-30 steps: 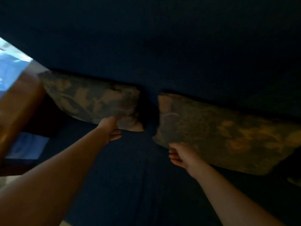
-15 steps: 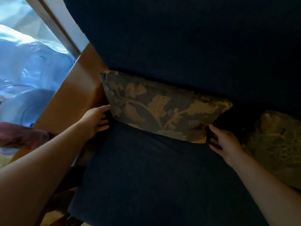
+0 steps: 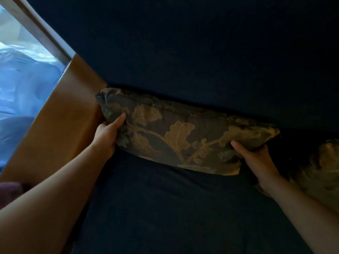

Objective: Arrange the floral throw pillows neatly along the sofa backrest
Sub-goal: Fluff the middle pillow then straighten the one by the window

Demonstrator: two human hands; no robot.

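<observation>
The dark blue fabric sofa seat (image 3: 165, 208) is being crossed by both forearms. The left hand (image 3: 106, 132) and right hand (image 3: 256, 158) are each being closed in a grip on opposite short ends of the brown leaf-patterned floral pillow (image 3: 183, 136), whose long axis is lying along the dark blue backrest (image 3: 201, 52). A second floral pillow (image 3: 322, 173) is being left just beside the right hand.

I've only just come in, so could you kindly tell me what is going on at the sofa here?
A person is tidying floral pillows on a dark blue sofa. The left hand grips one end of a floral pillow and the right hand the other, holding it against the backrest, close to the wooden armrest. A second floral pillow lies at the right edge, only partly in view.
</observation>
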